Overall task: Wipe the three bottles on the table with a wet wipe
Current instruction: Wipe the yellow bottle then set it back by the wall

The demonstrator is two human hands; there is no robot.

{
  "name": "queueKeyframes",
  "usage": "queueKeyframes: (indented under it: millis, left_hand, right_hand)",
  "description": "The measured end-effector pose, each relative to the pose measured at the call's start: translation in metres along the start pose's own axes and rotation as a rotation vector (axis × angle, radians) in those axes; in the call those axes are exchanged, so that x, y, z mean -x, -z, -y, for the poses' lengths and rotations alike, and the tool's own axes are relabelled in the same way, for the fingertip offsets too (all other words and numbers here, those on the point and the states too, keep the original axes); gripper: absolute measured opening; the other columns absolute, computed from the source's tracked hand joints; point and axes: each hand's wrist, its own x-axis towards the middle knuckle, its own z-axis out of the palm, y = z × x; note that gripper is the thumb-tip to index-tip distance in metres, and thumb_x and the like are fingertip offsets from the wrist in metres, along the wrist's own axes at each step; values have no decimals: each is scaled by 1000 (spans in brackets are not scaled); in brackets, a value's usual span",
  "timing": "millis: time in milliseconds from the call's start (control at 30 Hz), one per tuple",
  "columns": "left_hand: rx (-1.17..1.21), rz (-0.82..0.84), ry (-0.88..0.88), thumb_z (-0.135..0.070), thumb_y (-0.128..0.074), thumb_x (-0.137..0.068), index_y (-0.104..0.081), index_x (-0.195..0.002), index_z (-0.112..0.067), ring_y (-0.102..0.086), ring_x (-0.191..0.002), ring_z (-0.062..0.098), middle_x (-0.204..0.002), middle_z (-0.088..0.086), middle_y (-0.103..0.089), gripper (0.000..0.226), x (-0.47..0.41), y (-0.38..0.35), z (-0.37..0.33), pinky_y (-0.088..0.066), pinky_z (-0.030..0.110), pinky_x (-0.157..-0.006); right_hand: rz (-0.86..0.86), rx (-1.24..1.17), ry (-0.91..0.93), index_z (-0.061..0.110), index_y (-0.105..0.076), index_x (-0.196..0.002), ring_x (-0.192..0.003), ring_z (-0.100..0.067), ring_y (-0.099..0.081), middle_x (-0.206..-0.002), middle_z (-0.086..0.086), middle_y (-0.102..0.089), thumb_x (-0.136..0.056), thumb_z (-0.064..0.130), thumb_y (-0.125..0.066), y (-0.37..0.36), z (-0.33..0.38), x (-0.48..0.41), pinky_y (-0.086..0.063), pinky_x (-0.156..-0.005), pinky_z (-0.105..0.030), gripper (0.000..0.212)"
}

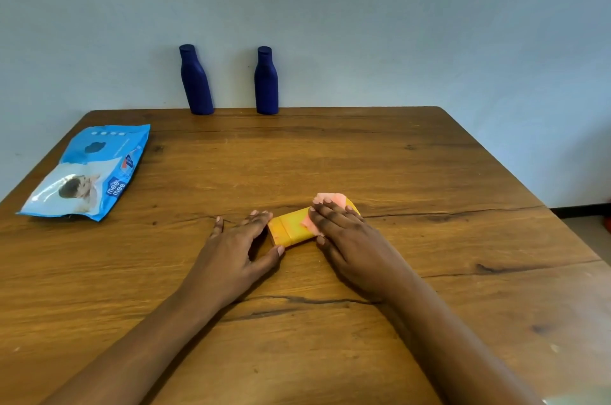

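mid-frame, our flat right hand (344, 232) presses the wipe (330, 199) on the yellow bottle (291, 231) — probably light, slick; our straight-fingered left hand (238, 239) braces its end.

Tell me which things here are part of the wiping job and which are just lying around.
In the job: yellow bottle, pink wipe pressed on it by the right hand, left hand touching it, left blue bottle, right blue bottle.
Lying about: wipes pack on the table.
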Motion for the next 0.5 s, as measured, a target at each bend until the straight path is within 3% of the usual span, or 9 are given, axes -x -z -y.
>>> queueKeyframes:
  millis: [133, 267, 400, 500]
  left_hand:
    - [26, 4, -42, -95, -2, -58, -30, -146, -25, -20, -140, 1, -152, -6, -33, 115, 1, 3, 5, -4, 39, -117]
    - [106, -45, -63, -91, -3, -65, -44, -139, -25, -28, -135, -2, -144, -5, -45, 108, 2, 5, 8, -8, 41, -116]
    - [264, -116, -57, -83, -20, -77, -56, -127, -31, -40, -122, -9, -125, -18, -54, 81, 3, 9, 7, -19, 37, -114]
    - [360, -227, -85, -55, -48, -85, -59, -124, -29, -56, -104, -11, -116, -15, -64, 48, 6, 12, 5, -39, 11, -93]
  right_hand:
    - [-13, 9, 69, 25, -22, -148, -142, -5, -10, -155, 7, -19, -102, 28, -31, 10, -6, -2, -5, -113, -23, 47]
    - [-11, -11, 116, 21, -41, -139, -130, -9, -39, -142, 3, -45, -99, 23, -40, 28, -4, -11, -31, -110, -30, 40]
    - [28, -76, 171, 18, -53, -127, -110, -9, -52, -120, 2, -59, -97, 18, -45, 46, -7, -22, -40, -96, -25, 31]
    - [124, -82, 166, 17, -53, -126, -109, -10, -51, -119, 0, -59, -98, 16, -44, 56, -6, -33, -40, -95, -28, 30]
